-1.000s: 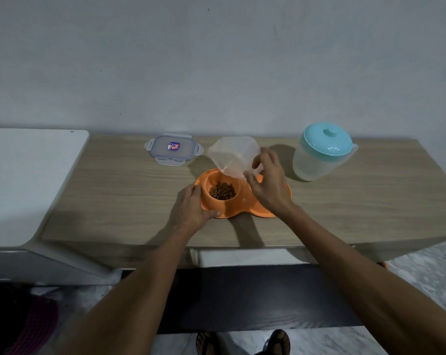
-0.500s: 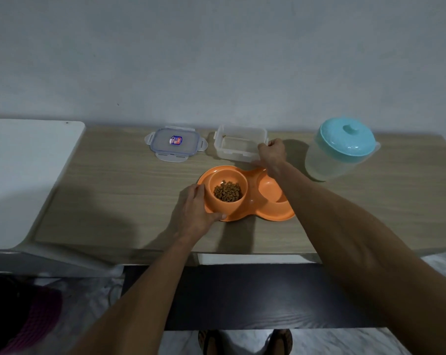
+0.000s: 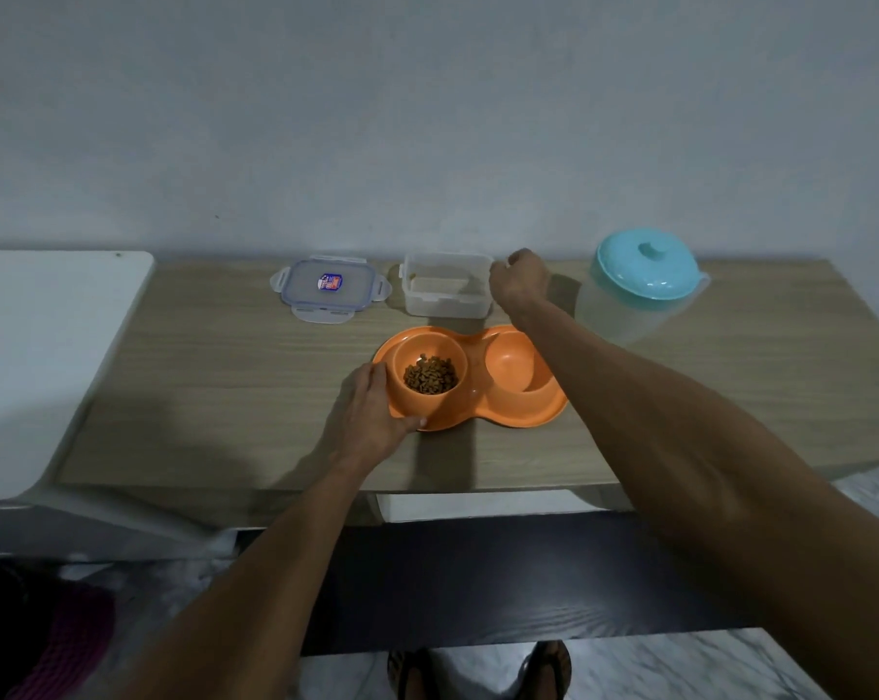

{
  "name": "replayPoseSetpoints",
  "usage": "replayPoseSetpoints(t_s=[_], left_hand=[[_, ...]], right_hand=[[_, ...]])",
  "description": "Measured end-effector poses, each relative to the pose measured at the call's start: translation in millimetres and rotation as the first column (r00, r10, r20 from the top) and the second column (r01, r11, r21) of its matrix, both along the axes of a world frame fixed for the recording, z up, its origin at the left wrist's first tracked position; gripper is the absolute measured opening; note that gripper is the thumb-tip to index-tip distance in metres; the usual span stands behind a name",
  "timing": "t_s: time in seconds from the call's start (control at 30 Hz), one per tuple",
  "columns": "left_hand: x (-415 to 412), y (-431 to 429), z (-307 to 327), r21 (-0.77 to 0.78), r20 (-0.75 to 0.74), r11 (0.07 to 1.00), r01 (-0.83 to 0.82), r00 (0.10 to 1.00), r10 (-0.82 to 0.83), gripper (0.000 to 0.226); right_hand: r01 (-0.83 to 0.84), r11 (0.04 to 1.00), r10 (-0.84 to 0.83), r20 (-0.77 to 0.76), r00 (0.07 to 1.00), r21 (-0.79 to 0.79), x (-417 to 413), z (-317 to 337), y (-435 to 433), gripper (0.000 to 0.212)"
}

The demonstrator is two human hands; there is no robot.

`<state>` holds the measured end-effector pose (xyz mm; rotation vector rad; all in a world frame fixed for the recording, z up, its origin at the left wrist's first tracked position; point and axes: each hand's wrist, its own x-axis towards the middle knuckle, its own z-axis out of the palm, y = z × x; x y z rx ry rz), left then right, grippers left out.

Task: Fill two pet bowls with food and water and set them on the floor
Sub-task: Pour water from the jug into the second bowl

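Note:
An orange double pet bowl (image 3: 475, 394) sits on the wooden table (image 3: 215, 396). Its left cup holds brown kibble (image 3: 430, 377); its right cup (image 3: 510, 366) is empty. My left hand (image 3: 374, 409) grips the feeder's left rim, thumb on the front edge. Behind the feeder stands a clear food container (image 3: 447, 295), upright and nearly empty. My right hand (image 3: 521, 280) hovers at its right corner with fingers curled; whether it touches the container is unclear. A frosted water pitcher (image 3: 639, 290) with a teal lid stands at the right.
The container's clear lid (image 3: 329, 288) lies flat at the back, left of the container. A white surface (image 3: 38, 356) adjoins the table's left end. A dark shelf (image 3: 478, 573) runs below the table, and my sandalled feet (image 3: 478, 669) stand on marble floor.
My right hand tipped the container over the left cup, then set it upright behind the feeder and shifted off toward its right corner. My left hand stayed on the feeder.

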<state>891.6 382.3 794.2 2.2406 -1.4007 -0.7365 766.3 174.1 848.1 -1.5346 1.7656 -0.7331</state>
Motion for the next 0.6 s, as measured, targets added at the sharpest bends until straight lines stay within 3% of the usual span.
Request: replayPoseSetpoints(t_s=[0.1,0.2,0.33,0.47,0.6], left_hand=[[-3.5,3.5,7.0,0.051,0.052,0.998,-0.038,0.998,0.035,0.098],[-17.8,3.5,19.5,-0.020,0.196,0.993,-0.117,0.973,0.119,0.089],[-47.2,-10.8,28.6,-0.093,0.321,0.996,0.003,0.947,0.027,0.083],[-76.2,-39.9,24.1,-0.051,0.338,0.976,0.211,0.923,-0.182,0.077],[-94.0,-56.8,14.9,0.031,0.349,0.970,0.241,0.907,-0.236,0.093]], right_hand=[[-0.106,0.981,0.094,-0.078,0.993,-0.163,-13.7,33.2,5.3,0.038],[-0.125,0.940,0.096,-0.103,0.990,-0.317,-36.9,62.1,-0.8,0.034],[-0.085,0.881,0.023,-0.136,0.990,-0.465,-81.7,86.9,-16.5,0.026],[-0.011,0.883,-0.093,-0.198,0.976,-0.469,-137.9,91.1,-34.5,0.029],[0.167,0.936,-0.224,-0.156,0.962,-0.311,-189.4,64.2,-48.2,0.035]])
